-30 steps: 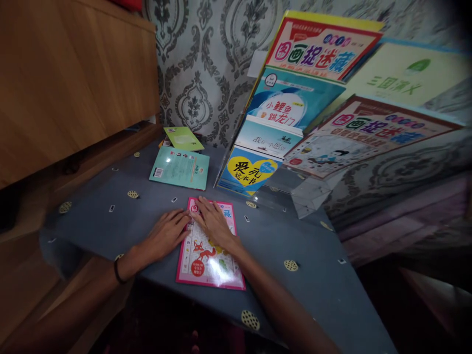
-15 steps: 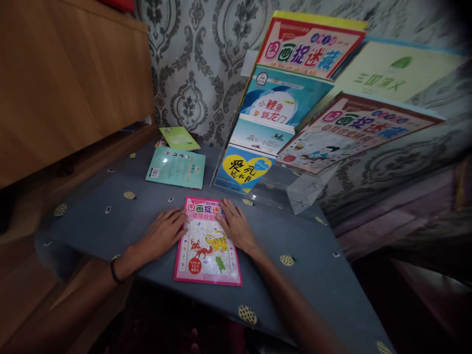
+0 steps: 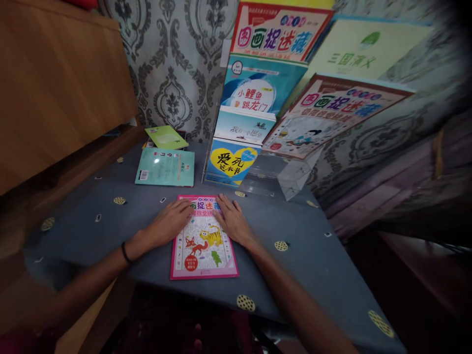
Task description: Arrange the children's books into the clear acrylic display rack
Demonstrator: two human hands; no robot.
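A pink-bordered picture book (image 3: 204, 246) lies closed and face up on the table near its front edge, a fox and a striped cat on its cover. My left hand (image 3: 172, 221) rests flat with its fingers over the book's upper left side, hiding part of the title. Along the upper right edge of the cover lies my right hand (image 3: 233, 220), fingers stretched out and slightly apart. Neither hand is wrapped round the book.
Behind it stands a clear acrylic rack (image 3: 295, 172) with several books, among them a blue one with a yellow heart (image 3: 230, 162). At the back left lie a teal book (image 3: 164, 167) and a green book (image 3: 166, 136). A wooden cabinet (image 3: 66, 83) borders the left.
My left hand has slid right, further onto the cover, and now hides the first title character. My right hand stays at the book's right edge. The whole view has shifted a little.
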